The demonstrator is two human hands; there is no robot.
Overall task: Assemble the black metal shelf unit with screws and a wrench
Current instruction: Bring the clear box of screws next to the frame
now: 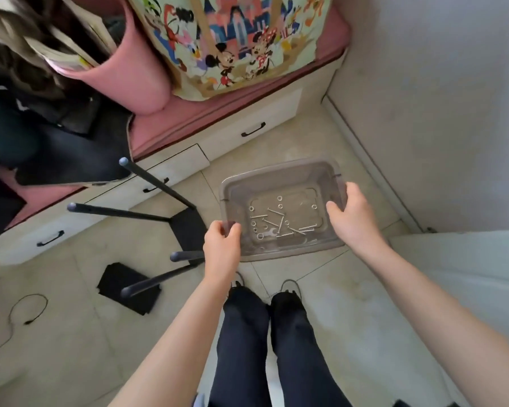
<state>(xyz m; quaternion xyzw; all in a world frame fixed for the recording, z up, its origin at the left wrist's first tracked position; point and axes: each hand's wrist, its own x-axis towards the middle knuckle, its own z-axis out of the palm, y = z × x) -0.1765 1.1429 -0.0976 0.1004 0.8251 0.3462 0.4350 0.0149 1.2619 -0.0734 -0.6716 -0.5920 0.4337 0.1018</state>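
I stand over a tiled floor and hold a clear grey plastic bin (279, 174) in the air with both hands. My left hand (222, 245) grips its near left corner and my right hand (351, 218) grips its right rim. In the bin lie several long screws (294, 230), several washers (279, 198) and a small silver wrench (268, 234). The black metal shelf unit (185, 227) lies on its side on the floor to the left, four legs (156, 183) with grey caps pointing left. A loose black shelf panel (124, 284) lies flat under the lowest leg.
A bench (171, 165) with white drawers and a pink cushion runs across the back left, carrying a cartoon-print bag (232, 39). A wall (438, 98) closes the right side. A thin black cable (27, 309) lies on the floor at the left. My feet (288, 287) stand below the bin.
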